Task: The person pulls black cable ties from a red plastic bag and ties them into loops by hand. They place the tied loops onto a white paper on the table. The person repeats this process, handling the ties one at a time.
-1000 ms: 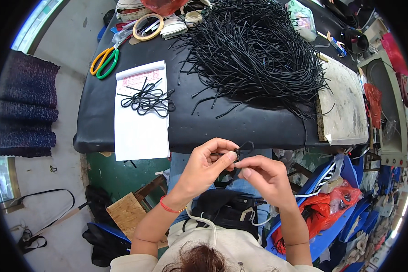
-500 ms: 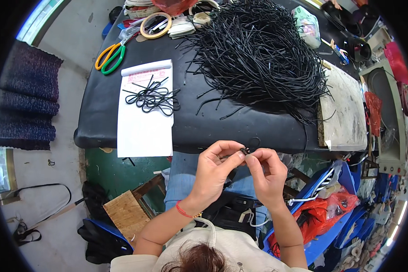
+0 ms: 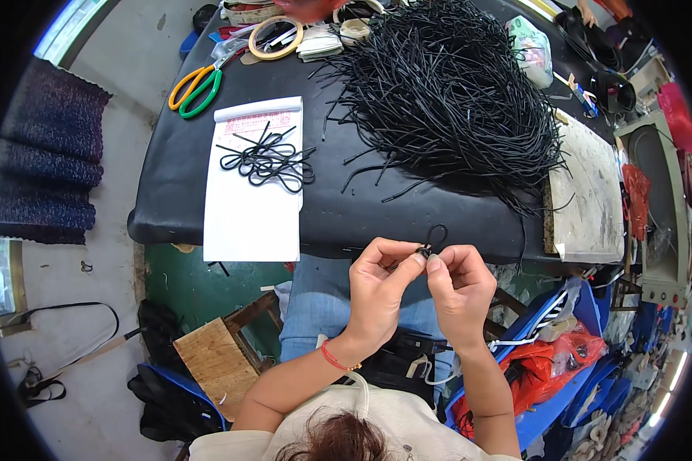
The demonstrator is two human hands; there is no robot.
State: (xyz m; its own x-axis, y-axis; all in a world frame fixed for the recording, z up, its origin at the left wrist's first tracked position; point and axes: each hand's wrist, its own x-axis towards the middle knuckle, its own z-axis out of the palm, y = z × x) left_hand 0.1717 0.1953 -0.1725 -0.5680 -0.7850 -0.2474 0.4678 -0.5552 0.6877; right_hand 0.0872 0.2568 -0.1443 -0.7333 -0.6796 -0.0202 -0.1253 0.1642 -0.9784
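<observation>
A thin black cord (image 3: 437, 231) is pinched between my two hands just off the table's near edge, its loop standing up above my fingertips. My left hand (image 3: 384, 280) grips it between thumb and forefinger at a small dark bunch, perhaps a knot. Thumb and fingers of my right hand (image 3: 461, 288) close on the same cord right beside it. On a white pad (image 3: 251, 223) to the left lie several looped black cords (image 3: 267, 160). Beyond my hands spreads a large heap of loose black cords (image 3: 446, 107).
Scissors (image 3: 196, 91) with orange and green handles lie at the table's far left, near a tape roll (image 3: 276, 38). A pale worn board (image 3: 588, 192) rests on the right. Below stand a wooden stool (image 3: 215, 365) and a blue bin holding a red plastic bag (image 3: 550, 361).
Both hands have shifted slightly right in the picture, still together. The cord's loop now rises higher and shows more clearly above the fingers. The table's things also appear shifted slightly right.
</observation>
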